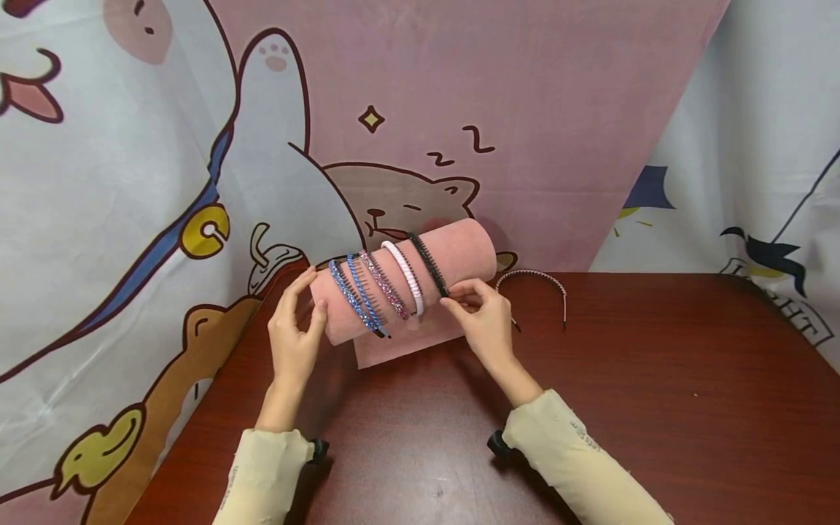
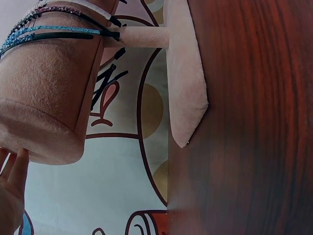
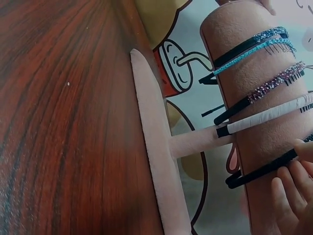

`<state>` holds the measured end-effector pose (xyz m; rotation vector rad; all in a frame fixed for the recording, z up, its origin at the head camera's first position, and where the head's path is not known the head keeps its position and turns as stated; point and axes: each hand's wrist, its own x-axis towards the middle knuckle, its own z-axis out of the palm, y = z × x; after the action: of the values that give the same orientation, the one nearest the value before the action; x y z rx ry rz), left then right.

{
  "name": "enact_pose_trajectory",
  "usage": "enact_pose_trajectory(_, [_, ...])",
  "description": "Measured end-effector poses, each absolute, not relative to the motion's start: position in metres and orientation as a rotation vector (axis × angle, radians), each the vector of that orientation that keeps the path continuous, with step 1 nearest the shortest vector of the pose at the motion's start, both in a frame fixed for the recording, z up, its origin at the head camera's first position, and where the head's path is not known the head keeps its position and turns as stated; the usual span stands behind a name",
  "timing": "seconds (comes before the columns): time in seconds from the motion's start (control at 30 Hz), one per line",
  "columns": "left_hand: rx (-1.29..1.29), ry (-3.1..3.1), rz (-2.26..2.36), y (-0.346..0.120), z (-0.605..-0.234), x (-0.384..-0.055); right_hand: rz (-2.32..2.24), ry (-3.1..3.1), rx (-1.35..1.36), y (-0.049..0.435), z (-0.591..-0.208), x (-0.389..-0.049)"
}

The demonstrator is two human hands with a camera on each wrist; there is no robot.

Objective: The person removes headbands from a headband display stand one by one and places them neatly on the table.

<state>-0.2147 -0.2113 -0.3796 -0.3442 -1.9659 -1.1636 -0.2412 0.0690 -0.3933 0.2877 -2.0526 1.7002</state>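
A pink plush headband stand (image 1: pixel 459 251) has a thick horizontal roll on a short post above its flat base (image 1: pixel 394 348). At the roll's left end, my left hand (image 1: pixel 295 332) holds on with thumb and fingers spread round the edge. My right hand (image 1: pixel 484 321) pinches the lower end of a black toothed headband (image 1: pixel 428 264), which lies across the roll. Left of it sit a white headband (image 1: pixel 405 277), a pink glitter headband (image 1: pixel 383 284), a light blue headband (image 1: pixel 364 290) and a blue glitter headband (image 1: pixel 351 297). Their open ends hang below the roll.
A pale pink headband (image 1: pixel 533 273) stands on the dark red wooden table (image 1: pixel 420 452), right of the stand. Behind rises a printed cartoon cloth (image 1: pixel 545 109). Dark straps (image 1: pixel 500 443) show at the sleeve cuffs.
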Motion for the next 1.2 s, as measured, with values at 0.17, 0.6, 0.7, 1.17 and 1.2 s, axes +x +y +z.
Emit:
enact_pose_trajectory(0.17, [-0.336, -1.976, -1.156, -0.212, -0.380, -0.215, 1.657, -2.043, 0.280, 0.067, -0.394, -0.240])
enact_pose_trajectory(0.6, [-0.331, -1.955, -1.171, -0.210, -0.381, -0.214, 1.604, -2.027, 0.277, 0.061, -0.398, -0.239])
enact_pose_trajectory(0.7, [-0.332, -1.940, -1.167, -0.205, -0.375, -0.209, 1.586, -2.028, 0.263, 0.059, -0.399, -0.240])
enact_pose_trajectory(1.17, [-0.347, -1.935, -1.154, -0.203, -0.371, -0.208, 1.551, -2.025, 0.235, 0.060, -0.400, -0.240])
enact_pose_trajectory(1.2, [-0.345, -1.938, -1.155, -0.205, -0.375, -0.210, 1.554, -2.023, 0.235, 0.060, -0.401, -0.240])
